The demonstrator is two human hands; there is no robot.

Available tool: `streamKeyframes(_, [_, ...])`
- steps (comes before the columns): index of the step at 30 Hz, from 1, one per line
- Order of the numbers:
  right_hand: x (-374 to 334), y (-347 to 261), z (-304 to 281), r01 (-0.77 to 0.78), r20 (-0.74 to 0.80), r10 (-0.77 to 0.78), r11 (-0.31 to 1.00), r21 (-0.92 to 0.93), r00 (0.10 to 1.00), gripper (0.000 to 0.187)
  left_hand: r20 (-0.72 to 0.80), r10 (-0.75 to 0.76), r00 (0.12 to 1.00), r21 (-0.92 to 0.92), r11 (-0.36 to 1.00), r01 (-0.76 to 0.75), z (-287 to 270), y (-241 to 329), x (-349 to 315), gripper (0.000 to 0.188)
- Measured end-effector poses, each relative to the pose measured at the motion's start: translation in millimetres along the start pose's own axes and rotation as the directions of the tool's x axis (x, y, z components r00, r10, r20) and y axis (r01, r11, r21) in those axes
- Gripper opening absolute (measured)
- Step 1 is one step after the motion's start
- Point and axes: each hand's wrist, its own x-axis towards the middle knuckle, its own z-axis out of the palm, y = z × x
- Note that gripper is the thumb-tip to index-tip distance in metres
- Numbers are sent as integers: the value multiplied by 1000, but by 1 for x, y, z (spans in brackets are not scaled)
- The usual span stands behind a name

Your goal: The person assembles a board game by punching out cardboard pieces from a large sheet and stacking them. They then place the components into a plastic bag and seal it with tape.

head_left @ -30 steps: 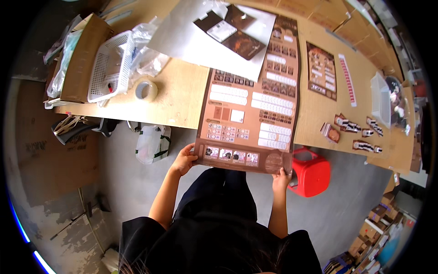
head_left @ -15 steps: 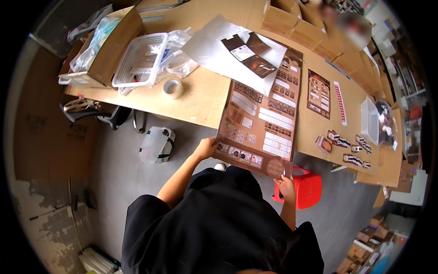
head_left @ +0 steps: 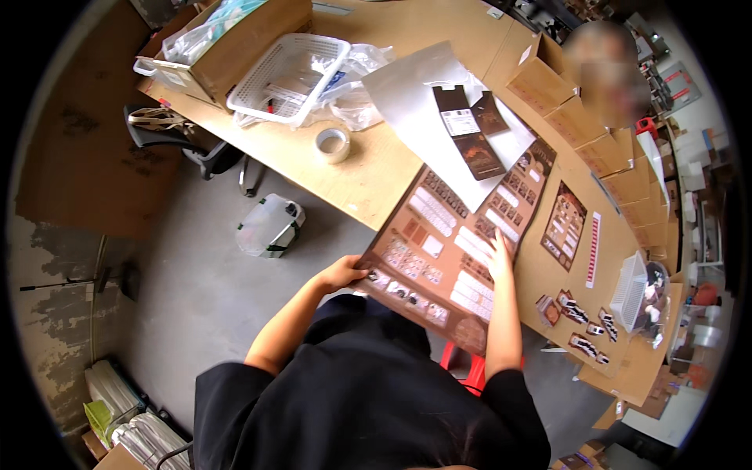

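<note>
A large brown punch-out cardboard sheet [head_left: 454,235] with pale and dark printed tiles lies tilted over the near edge of the wooden table [head_left: 368,168]. My left hand [head_left: 342,274] grips its near left corner. My right hand [head_left: 500,252] lies flat on the sheet's right part, fingers spread. A smaller brown tile sheet [head_left: 564,225] and a narrow red-and-white strip [head_left: 593,249] lie on the table to the right.
On the table: a roll of tape [head_left: 332,145], a white basket [head_left: 288,69] with plastic bags, a cardboard box [head_left: 235,39], grey sheet with dark cards [head_left: 470,129], loose punched pieces [head_left: 583,321], a small white basket [head_left: 630,290]. A plastic jug [head_left: 270,227] and red stool [head_left: 466,368] are on the floor. Another person [head_left: 607,59] is across the table.
My right hand let go of the sheet's near right corner and moved up onto its face. The view swung, so the table now runs diagonally.
</note>
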Motion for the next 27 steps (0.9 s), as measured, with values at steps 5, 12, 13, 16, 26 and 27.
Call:
streamKeyframes(5, [114, -49, 54, -157, 82, 156, 988, 4, 984, 70, 29, -68, 997, -32, 997, 69, 2, 9, -14, 37])
streamKeyframes(12, [205, -5, 97, -41, -469, -232, 864, -502, 852, 65, -7, -92, 996, -22, 996, 92, -5, 0, -33, 37])
streamKeyframes(13, [209, 0, 107, 12, -457, -309, 838, -545, 834, 63, -15, -86, 996, -20, 996, 86, -4, 0, -36, 37])
streamKeyframes(16, [221, -6, 114, -114, -318, -51, 871, -478, 947, 29, -46, -113, 993, -20, 994, 112, 3, 2, -39, 36])
streamKeyframes(26, [3, -17, 124, 44, 93, -89, 914, 403, 992, 15, -195, -14, 981, 2, 1000, 14, 8, -34, -38, 29])
streamKeyframes(27, [-20, 4, 116, 54, 51, -82, 909, 413, 995, 16, -197, 10, 980, -31, 999, -16, 12, -37, -34, 28])
